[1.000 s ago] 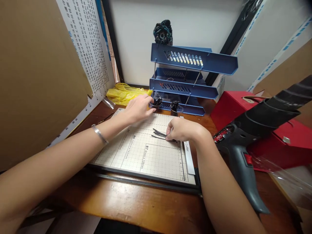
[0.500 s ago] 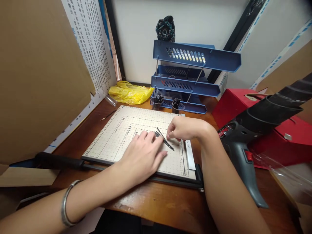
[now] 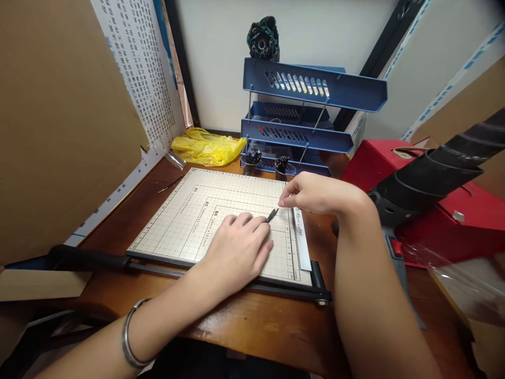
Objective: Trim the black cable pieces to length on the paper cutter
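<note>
A bunch of thin black wire-like pieces (image 3: 271, 215) lies on the cream gridded board of a paper cutter (image 3: 236, 190). My left hand (image 3: 240, 245) rests palm down on the board, fingers bent over the bunch; one end pokes out past the fingertips and the remainder is hidden. Just beyond that end, my right hand (image 3: 311, 192) hovers over the board's right side with thumb and fingers pinched together. Whether anything thin sits in that pinch I cannot make out. The cutter's black handle (image 3: 89, 259) lies low at the left.
Behind the board stand two clear cups (image 3: 251, 167) of black pieces, a yellow plastic bag (image 3: 209, 147) and blue tiered trays (image 3: 315, 84). To the right are a red box (image 3: 430, 226) and a heat gun (image 3: 398, 210). Cardboard (image 3: 67, 116) walls the left side.
My right hand has lifted up and right, away from the black pieces. These lay loosely fanned before; now they are bunched, mostly beneath my left fingers. The view has shifted slightly.
</note>
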`<state>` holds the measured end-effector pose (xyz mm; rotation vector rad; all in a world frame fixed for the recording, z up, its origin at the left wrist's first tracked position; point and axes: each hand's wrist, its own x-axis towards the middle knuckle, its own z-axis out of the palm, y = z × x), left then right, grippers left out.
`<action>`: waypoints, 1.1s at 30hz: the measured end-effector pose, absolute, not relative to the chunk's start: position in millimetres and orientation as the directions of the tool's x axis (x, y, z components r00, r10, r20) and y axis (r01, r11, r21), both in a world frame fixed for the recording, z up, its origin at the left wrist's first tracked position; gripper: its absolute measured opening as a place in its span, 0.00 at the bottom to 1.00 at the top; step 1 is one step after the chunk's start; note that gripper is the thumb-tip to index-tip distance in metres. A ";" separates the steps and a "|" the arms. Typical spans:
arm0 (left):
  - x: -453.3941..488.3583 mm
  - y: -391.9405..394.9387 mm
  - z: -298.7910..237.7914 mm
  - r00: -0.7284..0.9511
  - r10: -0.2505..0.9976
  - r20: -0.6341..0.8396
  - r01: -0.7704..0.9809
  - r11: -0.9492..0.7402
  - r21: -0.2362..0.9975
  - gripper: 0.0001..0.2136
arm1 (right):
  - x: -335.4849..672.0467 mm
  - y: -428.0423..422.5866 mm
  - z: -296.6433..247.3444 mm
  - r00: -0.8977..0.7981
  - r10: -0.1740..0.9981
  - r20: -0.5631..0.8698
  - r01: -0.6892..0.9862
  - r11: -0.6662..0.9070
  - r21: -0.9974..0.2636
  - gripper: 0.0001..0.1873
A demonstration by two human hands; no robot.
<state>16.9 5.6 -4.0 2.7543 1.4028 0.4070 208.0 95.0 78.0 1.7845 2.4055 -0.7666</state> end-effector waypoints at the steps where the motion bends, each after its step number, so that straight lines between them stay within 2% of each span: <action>1: 14.4 9.9 -3.1 0.574 0.788 0.222 0.781 -0.609 0.141 0.12 | 209.3 95.0 78.5 -0.330 0.891 -0.312 0.908 0.209 -0.364 0.11; 7: 7.9 34.2 2.7 0.609 0.755 0.242 0.744 -0.650 0.155 0.09 | 210.3 77.3 88.0 -0.286 0.925 -0.252 0.910 0.179 -0.373 0.09; 11: 6.2 43.6 4.6 0.637 0.734 0.234 0.729 -0.673 0.126 0.12 | 212.8 60.3 70.1 -0.197 0.977 -0.086 0.879 0.137 -0.458 0.11; 14: 11.1 49.3 8.0 0.640 0.734 0.229 0.738 -0.669 0.081 0.13 | 219.3 56.5 37.9 0.049 0.994 0.094 0.843 0.009 -0.537 0.13; 17: 23.7 55.8 15.7 0.667 0.729 0.155 0.737 -0.676 0.006 0.12 | 225.9 55.9 9.3 0.200 0.978 0.064 0.782 -0.120 -0.612 0.20; 20: 34.9 60.9 25.0 0.673 0.737 0.067 0.739 -0.672 -0.044 0.10 | 227.5 52.6 -5.3 0.213 0.977 -0.009 0.734 -0.166 -0.659 0.33; 22: 36.9 60.9 29.5 0.670 0.741 0.043 0.743 -0.668 -0.045 0.09 | 225.4 49.3 -9.9 0.205 0.978 -0.024 0.717 -0.167 -0.677 0.37; 30: 27.8 41.5 32.5 0.653 0.757 -0.031 0.755 -0.653 -0.060 0.13 | 214.8 44.5 -22.8 0.110 0.994 0.000 0.657 -0.073 -0.750 0.30; 33: 25.1 37.8 24.2 0.680 0.733 0.020 0.733 -0.679 -0.040 0.14 | 215.2 44.3 -22.8 0.042 0.999 -0.019 0.592 -0.040 -0.805 0.29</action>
